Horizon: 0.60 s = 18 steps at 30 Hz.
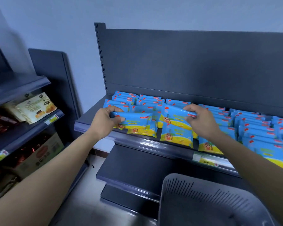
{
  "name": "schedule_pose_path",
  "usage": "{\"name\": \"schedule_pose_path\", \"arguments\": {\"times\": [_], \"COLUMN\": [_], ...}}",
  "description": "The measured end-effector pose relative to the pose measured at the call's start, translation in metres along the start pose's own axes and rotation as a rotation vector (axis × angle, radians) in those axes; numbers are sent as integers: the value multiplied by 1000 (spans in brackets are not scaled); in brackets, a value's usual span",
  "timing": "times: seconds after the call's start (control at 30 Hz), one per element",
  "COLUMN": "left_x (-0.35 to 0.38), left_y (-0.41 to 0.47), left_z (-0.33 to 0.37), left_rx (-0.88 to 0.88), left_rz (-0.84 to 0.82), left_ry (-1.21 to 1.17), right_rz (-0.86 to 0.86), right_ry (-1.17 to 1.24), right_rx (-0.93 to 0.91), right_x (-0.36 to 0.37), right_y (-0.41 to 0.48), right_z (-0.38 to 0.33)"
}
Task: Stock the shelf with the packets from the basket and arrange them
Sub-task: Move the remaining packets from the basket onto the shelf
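Shop: gondola shelf [137, 142] (price tag [207, 160]), rows of packets [252, 126].

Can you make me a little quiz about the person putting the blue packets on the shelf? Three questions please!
1. True or false: the left hand grips a blue packet.
2. Where is the grey basket compared with the stocked shelf? A) on it B) below it, nearer the camera C) above it
3. Fill in: the right hand pinches a second packet, coloured blue and ___.

Key: 1 true; 2 B; 3 yellow.
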<state>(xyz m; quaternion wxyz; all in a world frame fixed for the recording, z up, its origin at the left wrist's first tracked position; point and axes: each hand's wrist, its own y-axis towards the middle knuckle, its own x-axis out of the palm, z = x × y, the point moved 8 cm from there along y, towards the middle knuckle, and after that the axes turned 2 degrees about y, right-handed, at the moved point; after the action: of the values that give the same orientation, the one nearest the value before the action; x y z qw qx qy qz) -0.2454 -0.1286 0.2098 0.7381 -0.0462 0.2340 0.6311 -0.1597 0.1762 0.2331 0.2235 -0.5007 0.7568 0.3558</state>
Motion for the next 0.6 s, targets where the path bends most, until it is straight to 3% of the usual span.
{"name": "schedule_pose_path", "arguments": {"times": [0.13,0.37,0.6], "left_x": [-20,-72,-64], "left_y": [34,95,124], "left_z": [-22,-83,-122], "left_rx": [1,-37,-51], "left_rz": [-59,-192,-340], "left_ry": [-8,11,133], "right_rz": [0,-172,-313], "right_ry": [-7,-40,-493], "right_rx": [43,178,201], "right_x": [32,129,164], "right_y": [22,51,54], "right_z": [-16,-26,-30]}}
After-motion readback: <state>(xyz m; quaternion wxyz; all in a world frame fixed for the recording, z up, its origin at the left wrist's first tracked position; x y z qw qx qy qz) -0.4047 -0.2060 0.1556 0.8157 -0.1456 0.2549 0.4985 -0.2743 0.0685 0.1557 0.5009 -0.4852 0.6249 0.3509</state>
